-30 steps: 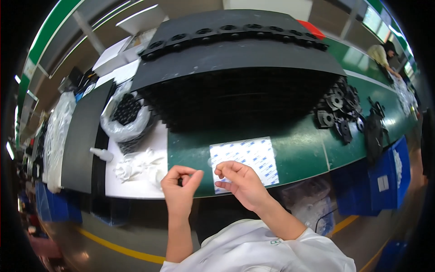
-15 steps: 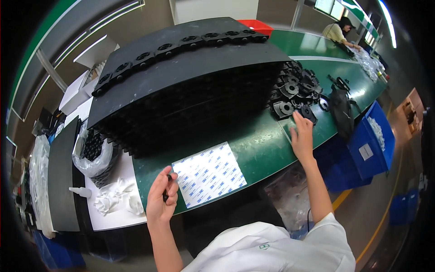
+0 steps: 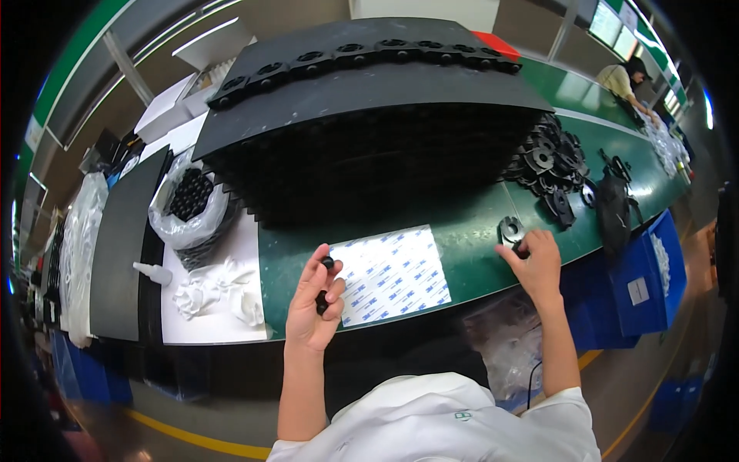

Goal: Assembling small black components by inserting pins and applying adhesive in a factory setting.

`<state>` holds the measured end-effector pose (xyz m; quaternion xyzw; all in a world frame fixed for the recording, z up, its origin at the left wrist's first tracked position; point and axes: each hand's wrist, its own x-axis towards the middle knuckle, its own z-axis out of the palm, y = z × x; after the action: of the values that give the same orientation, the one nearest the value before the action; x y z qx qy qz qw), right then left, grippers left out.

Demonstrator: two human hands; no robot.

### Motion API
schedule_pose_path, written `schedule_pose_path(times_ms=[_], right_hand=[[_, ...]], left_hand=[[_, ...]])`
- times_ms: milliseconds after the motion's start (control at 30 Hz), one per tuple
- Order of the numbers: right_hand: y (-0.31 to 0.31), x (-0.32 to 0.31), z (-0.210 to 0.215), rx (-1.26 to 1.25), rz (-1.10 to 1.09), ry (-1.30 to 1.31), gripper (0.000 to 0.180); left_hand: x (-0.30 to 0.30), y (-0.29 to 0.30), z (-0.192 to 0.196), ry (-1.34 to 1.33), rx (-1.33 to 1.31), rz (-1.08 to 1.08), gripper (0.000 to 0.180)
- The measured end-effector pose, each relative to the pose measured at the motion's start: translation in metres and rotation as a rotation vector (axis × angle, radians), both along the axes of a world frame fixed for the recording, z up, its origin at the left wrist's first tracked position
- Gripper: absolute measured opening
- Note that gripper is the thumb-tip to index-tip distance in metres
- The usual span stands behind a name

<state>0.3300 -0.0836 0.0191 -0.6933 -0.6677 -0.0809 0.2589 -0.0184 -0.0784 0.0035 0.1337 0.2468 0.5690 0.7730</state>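
Two small round black pieces, an upper one [image 3: 328,262] at the fingertips and a lower one [image 3: 322,302] against the curled fingers, are held in my left hand [image 3: 308,316]. That hand is beside the left edge of a white sheet with blue print [image 3: 396,281]. My right hand [image 3: 540,269] grips a black plastic part with a round hole [image 3: 510,229] between thumb and fingers, over the green table [image 3: 473,246]. A heap of similar black parts [image 3: 550,158] lies beyond it. To the left, a clear plastic bag [image 3: 173,231] holds many round black pieces [image 3: 191,196].
A tall stack of black boards [image 3: 362,104] bears a row of black parts [image 3: 350,50]. Crumpled white material [image 3: 219,292] and a white nozzle bottle [image 3: 154,272] lie left. A black bag [image 3: 613,204] and blue bins [image 3: 654,269] are right. Another person [image 3: 627,81] works far right.
My right hand has taken a black plastic part from near the heap and drawn it closer. My left hand has turned, showing both round pieces. The whole view has shifted.
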Motion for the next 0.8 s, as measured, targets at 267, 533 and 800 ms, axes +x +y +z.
schedule_pose_path(times_ms=[267, 533, 800], right_hand=[[-0.009, -0.018, 0.036, -0.186, 0.041, -0.170, 0.015], [-0.004, -0.105, -0.008, -0.457, 0.577, 1.324, 0.016], [0.005, -0.151, -0.035, -0.339, 0.560, 1.131, 0.011]], left_hand=[[0.002, -0.027, -0.007, -0.049, -0.001, 0.001, 0.028], [0.007, -0.038, -0.017, -0.051, 0.001, -0.025, 0.019], [0.002, -0.043, -0.023, 0.077, 0.048, 0.030, 0.018]])
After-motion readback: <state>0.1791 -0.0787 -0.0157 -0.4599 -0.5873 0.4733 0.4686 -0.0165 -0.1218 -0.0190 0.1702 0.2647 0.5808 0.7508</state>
